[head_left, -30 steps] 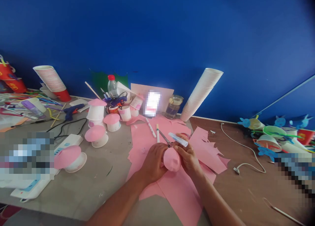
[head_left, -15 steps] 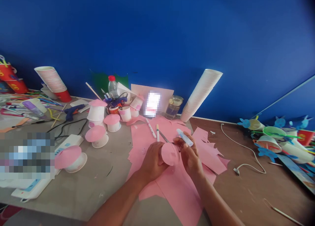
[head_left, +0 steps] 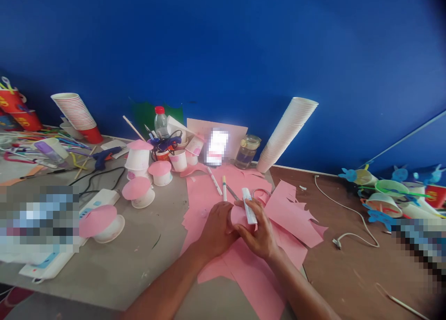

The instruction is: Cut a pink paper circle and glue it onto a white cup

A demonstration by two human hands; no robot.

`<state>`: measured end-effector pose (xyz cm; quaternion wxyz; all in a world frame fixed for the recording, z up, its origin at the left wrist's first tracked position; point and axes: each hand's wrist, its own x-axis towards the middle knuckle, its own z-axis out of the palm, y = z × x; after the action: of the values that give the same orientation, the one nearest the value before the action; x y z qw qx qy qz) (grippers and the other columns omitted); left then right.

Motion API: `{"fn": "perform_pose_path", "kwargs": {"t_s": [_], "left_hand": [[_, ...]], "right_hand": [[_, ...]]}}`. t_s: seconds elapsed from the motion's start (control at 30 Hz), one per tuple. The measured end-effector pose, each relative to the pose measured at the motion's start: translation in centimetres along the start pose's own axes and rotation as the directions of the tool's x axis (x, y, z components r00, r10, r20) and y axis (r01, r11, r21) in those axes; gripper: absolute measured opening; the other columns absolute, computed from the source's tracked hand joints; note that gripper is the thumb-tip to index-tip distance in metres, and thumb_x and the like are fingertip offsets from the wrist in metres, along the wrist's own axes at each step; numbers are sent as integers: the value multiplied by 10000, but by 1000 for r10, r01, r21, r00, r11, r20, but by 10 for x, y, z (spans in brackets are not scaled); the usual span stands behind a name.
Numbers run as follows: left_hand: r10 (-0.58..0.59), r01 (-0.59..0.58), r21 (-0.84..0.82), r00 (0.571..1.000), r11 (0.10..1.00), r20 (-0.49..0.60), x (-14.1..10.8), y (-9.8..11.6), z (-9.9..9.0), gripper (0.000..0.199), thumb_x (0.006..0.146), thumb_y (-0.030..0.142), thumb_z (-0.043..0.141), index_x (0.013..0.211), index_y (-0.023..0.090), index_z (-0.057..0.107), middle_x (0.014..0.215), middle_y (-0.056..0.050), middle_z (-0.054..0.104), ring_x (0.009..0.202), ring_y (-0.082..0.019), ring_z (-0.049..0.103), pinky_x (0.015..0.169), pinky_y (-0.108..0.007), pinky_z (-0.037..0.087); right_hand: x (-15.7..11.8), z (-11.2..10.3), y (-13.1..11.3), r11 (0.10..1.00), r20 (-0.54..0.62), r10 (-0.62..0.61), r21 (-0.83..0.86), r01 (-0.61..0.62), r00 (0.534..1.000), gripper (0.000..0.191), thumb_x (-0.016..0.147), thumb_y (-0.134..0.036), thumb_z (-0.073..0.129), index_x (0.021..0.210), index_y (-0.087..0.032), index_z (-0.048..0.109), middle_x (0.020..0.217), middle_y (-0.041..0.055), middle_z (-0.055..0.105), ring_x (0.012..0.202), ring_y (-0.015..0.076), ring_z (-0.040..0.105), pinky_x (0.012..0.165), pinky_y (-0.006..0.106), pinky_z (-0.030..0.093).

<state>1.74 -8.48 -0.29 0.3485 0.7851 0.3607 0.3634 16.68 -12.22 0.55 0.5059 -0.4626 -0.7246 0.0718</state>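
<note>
At the far left of the table (head_left: 167,245), a red cup (head_left: 9,101) has thin pieces sticking out of its top; beside it leans a nested stack of striped cups (head_left: 75,110). Four white cups wear pink paper caps, the nearest cap (head_left: 99,220) tilted and the others farther back. Behind these, a bottle (head_left: 160,123) with a red lid stands by a red cup (head_left: 162,156) that carries pens and something blue with a dark cord. Past the lit phone (head_left: 216,147) come a glass jar (head_left: 245,153), its contents hard to make out, and a tall stack of white cups (head_left: 287,134) leaning on the wall; at the far right, cups bear blue paper animal shapes. The left hand (head_left: 219,227) is curled around the left side of a pink paper disc (head_left: 239,215), about as it was half a second ago, while the right hand (head_left: 259,231) has closed in on the disc, its thumb at the lower edge and its fingers gripping a white tube (head_left: 249,206). The disc is above the pink sheets (head_left: 258,278), between both hands. The tube, slanted before, now has its long axis pointing nearly straight away from the person, its far end slightly left
</note>
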Motion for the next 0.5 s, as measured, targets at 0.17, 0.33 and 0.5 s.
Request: {"fn": "perform_pose_path", "kwargs": {"t_s": [0.17, 0.33, 0.5], "left_hand": [[5, -5, -17, 1000, 1000, -16, 0, -1, 0, 477, 675, 259, 716, 1105, 190, 521, 1094, -95, 585, 1050, -283, 523, 902, -456, 438], [15, -21, -48, 994, 999, -111, 1, -2, -8, 495, 689, 286, 726, 1123, 205, 502, 1144, -96, 561, 1066, -269, 520, 915, -451, 437], [-61, 30, -120, 962, 992, -266, 5, -10, -18, 519, 749, 333, 680, 1196, 227, 438, 1171, -99, 527, 1083, -247, 523, 915, -424, 447]], "right_hand": [[-3, 1, 2, 989, -21, 57, 135, -54, 998, 634, 787, -273, 646, 1351, -309, 357, 1230, 89, 592, 1180, 314, 508, 995, 565, 347], [-5, 1, 5, 917, -171, 221, 372, -145, 960, 655, 826, -434, 592, 1387, -291, 286, 1310, 119, 522, 1258, 301, 454, 1018, 551, 335], [-5, 4, 14, 899, -177, 298, 384, -213, 938, 615, 847, -376, 575, 1383, -302, 282, 1278, 127, 543, 1238, 281, 468, 953, 516, 393]]}}
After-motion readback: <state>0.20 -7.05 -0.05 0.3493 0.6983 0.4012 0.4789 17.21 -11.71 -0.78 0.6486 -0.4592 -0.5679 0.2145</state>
